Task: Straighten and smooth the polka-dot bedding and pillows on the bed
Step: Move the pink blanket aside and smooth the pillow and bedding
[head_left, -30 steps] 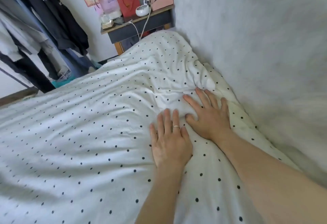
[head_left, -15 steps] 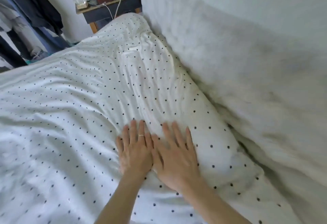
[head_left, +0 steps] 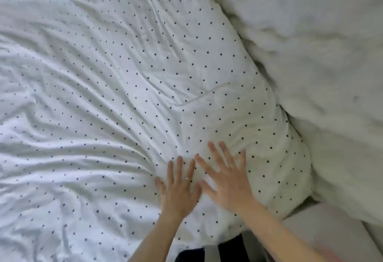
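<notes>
The white polka-dot duvet [head_left: 107,87] fills most of the head view, creased in long folds that fan out from my hands. My left hand [head_left: 179,191], with a ring on one finger, lies flat on it with fingers spread. Right beside it my right hand [head_left: 227,181] presses flat on the puffy near corner of the duvet [head_left: 275,170], its fingers apart. Neither hand holds any fabric. No pillow shows as a separate item.
A plain white fluffy blanket or wall covering [head_left: 315,54] runs along the right side, touching the duvet's edge. At the bottom right lies a pale surface [head_left: 331,232], and a dark patch [head_left: 217,251] shows below the duvet's near edge.
My view has tipped down and closer, so the bedside table and hanging clothes are gone. Both hands have slid along the duvet toward its near right corner, staying flat and side by side.
</notes>
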Demonstrator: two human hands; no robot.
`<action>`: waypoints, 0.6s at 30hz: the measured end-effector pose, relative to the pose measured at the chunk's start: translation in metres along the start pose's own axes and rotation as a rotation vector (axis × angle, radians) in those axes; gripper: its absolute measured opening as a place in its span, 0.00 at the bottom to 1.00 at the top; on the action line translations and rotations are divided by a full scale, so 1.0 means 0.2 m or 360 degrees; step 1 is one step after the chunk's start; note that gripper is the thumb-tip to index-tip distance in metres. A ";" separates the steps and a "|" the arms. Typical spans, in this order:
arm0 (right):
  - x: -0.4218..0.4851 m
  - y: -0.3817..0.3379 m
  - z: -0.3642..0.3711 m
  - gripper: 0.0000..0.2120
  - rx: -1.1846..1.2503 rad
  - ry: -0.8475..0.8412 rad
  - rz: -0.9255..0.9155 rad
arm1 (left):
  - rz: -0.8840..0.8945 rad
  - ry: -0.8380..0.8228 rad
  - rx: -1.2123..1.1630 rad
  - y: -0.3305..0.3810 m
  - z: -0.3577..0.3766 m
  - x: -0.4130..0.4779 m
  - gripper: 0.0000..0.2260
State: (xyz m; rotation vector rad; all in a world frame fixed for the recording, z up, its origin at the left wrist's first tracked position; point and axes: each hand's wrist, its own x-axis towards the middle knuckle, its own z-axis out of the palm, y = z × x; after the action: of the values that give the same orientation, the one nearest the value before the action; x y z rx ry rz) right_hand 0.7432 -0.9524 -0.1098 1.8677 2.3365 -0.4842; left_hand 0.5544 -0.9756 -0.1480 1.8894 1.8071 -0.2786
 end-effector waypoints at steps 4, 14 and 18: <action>-0.33 0.36 0.17 0.33 0.0036 -0.0358 0.0714 | -0.0032 -0.0173 -0.0003 0.13 0.06 -0.19 0.33; -0.54 0.15 0.22 0.35 0.0285 0.0068 0.0415 | 0.0133 -0.0085 0.0326 0.18 0.18 -0.41 0.34; -0.86 0.35 0.40 0.32 0.0719 -0.0309 0.1096 | 0.0123 -0.0120 0.0461 0.23 0.11 -0.31 0.27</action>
State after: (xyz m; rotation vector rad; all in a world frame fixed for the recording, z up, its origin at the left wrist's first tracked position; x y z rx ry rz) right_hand 0.8430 -1.1237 -0.1498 2.4967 1.3960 -1.0826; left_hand 0.5969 -1.0407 -0.1273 2.1065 1.7132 -0.6043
